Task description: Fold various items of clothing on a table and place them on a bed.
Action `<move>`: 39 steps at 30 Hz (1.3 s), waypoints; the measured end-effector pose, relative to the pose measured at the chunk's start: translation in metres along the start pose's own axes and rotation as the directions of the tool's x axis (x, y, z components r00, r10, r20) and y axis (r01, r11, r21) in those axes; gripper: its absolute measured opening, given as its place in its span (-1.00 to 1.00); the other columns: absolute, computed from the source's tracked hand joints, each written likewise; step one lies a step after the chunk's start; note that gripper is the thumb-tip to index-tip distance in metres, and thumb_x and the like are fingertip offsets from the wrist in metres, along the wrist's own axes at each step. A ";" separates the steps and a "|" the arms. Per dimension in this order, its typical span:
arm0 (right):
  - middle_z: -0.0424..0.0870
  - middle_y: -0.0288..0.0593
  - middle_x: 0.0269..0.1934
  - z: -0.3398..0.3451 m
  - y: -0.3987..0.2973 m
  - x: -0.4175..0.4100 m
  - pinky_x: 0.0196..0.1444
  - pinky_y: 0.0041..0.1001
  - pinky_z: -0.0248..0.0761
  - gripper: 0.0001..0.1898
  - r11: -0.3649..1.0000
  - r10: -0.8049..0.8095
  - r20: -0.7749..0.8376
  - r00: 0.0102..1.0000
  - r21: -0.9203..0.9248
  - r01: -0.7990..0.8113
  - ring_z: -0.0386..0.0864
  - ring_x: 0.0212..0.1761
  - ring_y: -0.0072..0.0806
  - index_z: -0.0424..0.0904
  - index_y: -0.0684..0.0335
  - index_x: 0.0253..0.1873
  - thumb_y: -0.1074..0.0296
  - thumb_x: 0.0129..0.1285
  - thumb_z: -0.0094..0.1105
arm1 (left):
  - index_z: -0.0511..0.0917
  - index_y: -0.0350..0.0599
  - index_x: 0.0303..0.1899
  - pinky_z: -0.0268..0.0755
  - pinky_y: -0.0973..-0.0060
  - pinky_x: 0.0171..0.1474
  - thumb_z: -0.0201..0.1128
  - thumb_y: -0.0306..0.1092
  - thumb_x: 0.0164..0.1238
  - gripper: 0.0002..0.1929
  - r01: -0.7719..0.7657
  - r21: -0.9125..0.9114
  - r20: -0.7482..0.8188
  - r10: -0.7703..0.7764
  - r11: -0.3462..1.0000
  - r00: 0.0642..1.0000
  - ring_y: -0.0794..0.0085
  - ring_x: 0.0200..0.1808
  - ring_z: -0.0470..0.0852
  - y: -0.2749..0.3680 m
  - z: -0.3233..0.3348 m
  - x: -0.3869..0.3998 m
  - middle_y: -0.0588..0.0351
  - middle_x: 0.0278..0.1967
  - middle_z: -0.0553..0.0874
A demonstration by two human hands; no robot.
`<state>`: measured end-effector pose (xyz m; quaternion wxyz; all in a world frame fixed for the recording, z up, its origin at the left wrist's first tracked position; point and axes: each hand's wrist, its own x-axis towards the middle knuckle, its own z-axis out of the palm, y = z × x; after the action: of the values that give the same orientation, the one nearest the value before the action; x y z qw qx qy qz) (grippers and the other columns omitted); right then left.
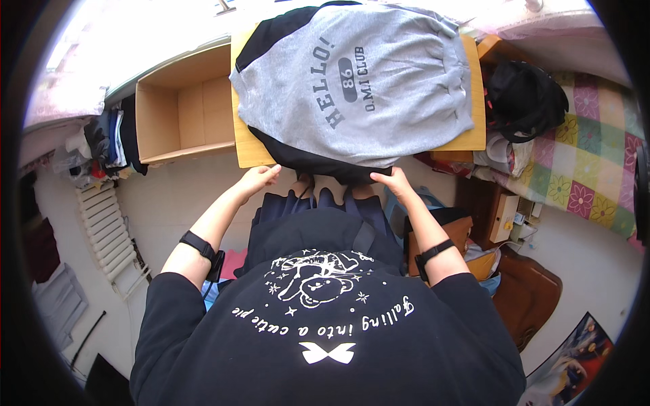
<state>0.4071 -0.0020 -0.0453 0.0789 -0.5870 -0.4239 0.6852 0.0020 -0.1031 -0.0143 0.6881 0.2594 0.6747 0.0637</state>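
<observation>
A grey sweatshirt (406, 86) with black sleeves and dark printed lettering lies spread sideways over a yellow wooden table (249, 152), its gathered hem to the right. One black sleeve (325, 165) runs along the near table edge and droops over it. My right hand (392, 181) pinches the end of that sleeve between thumb and fingers. At the sleeve's left part, just off the table's near left corner, is my left hand (264, 177), fingers curled; whether it grips any cloth cannot be told.
An open cardboard box (188, 111) stands left of the table, with folded clothes (117, 137) beyond it. A black bag or cloth bundle (525, 101) rests at the right by a bed with a flowered checked cover (584, 152). A blue plastic stool (396, 205) is partly hidden near my right arm.
</observation>
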 end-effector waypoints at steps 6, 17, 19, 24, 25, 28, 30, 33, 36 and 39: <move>0.70 -0.22 -0.07 -0.005 -0.043 -0.046 0.18 -0.46 0.36 -0.47 0.997 -0.017 0.309 0.951 0.077 -0.008 0.59 0.01 -0.48 0.60 0.34 0.08 0.17 0.04 0.49 | 0.09 -0.13 0.47 -0.29 0.05 0.50 0.20 0.45 0.15 0.05 0.000 -0.693 -0.083 -0.080 0.721 0.993 0.20 0.52 0.07 -0.005 0.049 0.037 -0.13 0.46 0.22; 0.69 -0.07 -0.06 -0.037 -0.001 -0.062 0.11 -0.46 0.43 -0.41 0.882 -0.018 0.546 0.838 -0.386 0.270 0.59 -0.02 -0.44 0.57 0.48 0.06 0.21 -0.05 0.48 | 0.52 -0.21 0.09 0.49 0.31 0.16 0.40 -0.23 0.26 -0.57 -0.438 -0.820 -0.488 -0.049 0.369 0.871 0.27 0.02 0.64 0.008 0.061 0.026 0.01 -0.01 0.68; 0.69 -0.13 -0.04 -0.046 -0.010 -0.079 0.11 -0.46 0.43 -0.47 0.911 -0.085 0.544 0.835 -0.297 0.286 0.59 -0.02 -0.49 0.56 0.43 0.08 0.28 0.01 0.46 | 0.54 -0.22 0.02 0.57 0.32 -0.01 0.37 -0.27 0.28 -0.64 -0.520 -0.543 -0.726 -0.057 0.659 0.686 0.30 -0.09 0.68 0.023 0.066 -0.004 0.03 -0.09 0.69; 0.67 -0.22 -0.02 -0.054 -0.046 -0.114 0.17 -0.51 0.37 -0.52 0.964 -0.262 0.475 0.840 0.163 0.209 0.57 0.01 -0.56 0.53 0.35 0.15 0.30 0.15 0.38 | 0.34 -0.16 0.24 0.62 0.25 -0.19 0.39 -0.34 0.21 -0.42 -0.539 -0.503 -0.813 -0.157 0.676 0.561 0.28 -0.15 0.68 0.000 0.037 -0.012 -0.03 -0.01 0.63; 0.68 -0.23 -0.03 -0.057 -0.048 -0.116 0.16 -0.52 0.37 -0.51 0.972 -0.233 0.520 0.822 0.134 0.191 0.57 0.00 -0.55 0.55 0.35 0.14 0.26 0.13 0.39 | 0.32 -0.06 0.26 0.61 0.21 -0.24 0.38 -0.36 0.19 -0.39 -0.529 -0.500 -0.817 -0.171 0.686 0.551 0.28 -0.17 0.68 -0.003 0.036 -0.011 -0.04 0.00 0.62; 0.67 -0.26 -0.24 -0.085 -0.029 -0.105 -0.18 -0.45 0.38 -0.59 0.721 0.250 0.552 0.795 -0.655 0.228 0.52 -0.20 -0.58 0.66 0.32 -0.16 0.07 0.04 0.42 | 0.05 0.27 0.46 0.63 0.23 -0.43 0.31 -0.44 0.16 -0.15 -0.386 -0.425 -0.831 -0.183 0.819 0.526 0.22 -0.30 0.69 0.003 0.055 -0.012 -0.12 0.06 0.56; 0.63 -0.27 -0.30 -0.105 -0.005 -0.109 -0.28 -0.40 0.33 -0.66 0.807 0.212 0.428 0.879 -0.584 0.090 0.48 -0.27 -0.57 0.66 0.29 -0.22 0.09 0.11 0.33 | -0.02 0.36 0.50 0.59 0.40 -0.55 0.22 -0.52 0.19 -0.11 -0.393 -0.181 -0.898 0.012 0.901 0.439 0.33 -0.48 0.66 0.011 0.076 -0.022 -0.05 -0.19 0.65; 0.65 -0.27 -0.23 -0.134 0.027 -0.098 -0.21 -0.44 0.39 -0.72 0.997 0.060 0.273 0.960 0.034 -0.072 0.52 -0.25 -0.53 0.66 0.24 -0.14 0.17 0.18 0.24 | 0.20 0.28 0.46 0.55 0.57 -0.59 0.09 -0.57 0.23 -0.26 -0.412 -0.021 -0.878 0.181 0.911 0.444 0.50 -0.65 0.58 0.029 0.083 -0.049 0.08 -0.47 0.64; 0.67 0.01 0.00 -0.146 -0.045 -0.105 0.13 -0.29 0.54 -0.66 0.706 -0.015 0.476 0.879 0.627 -0.328 0.67 -0.02 -0.28 0.53 0.43 0.06 0.26 0.39 0.02 | 0.69 -0.02 0.02 0.45 0.62 -0.65 -0.04 -0.50 0.31 -0.62 -0.365 -0.202 -0.697 0.128 0.909 0.706 0.61 -0.74 0.50 0.029 0.062 -0.049 0.15 -0.52 0.65; 0.66 0.06 0.03 -0.184 -0.065 -0.039 0.15 -0.22 0.53 -0.60 0.405 -0.411 0.566 0.715 0.816 -0.413 0.67 -0.01 -0.17 0.50 0.44 0.10 0.19 0.49 -0.14 | 0.73 -0.06 -0.13 0.58 0.48 -0.40 -0.05 -0.30 0.35 -0.67 -0.308 -0.341 -0.623 0.032 0.888 0.782 0.49 -0.55 0.66 0.071 0.033 -0.055 0.15 -0.53 0.67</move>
<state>0.5537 0.1052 0.0357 0.2187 -0.1381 0.0269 0.9656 0.0482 -0.0757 0.0646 0.4686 0.1309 0.8001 0.3510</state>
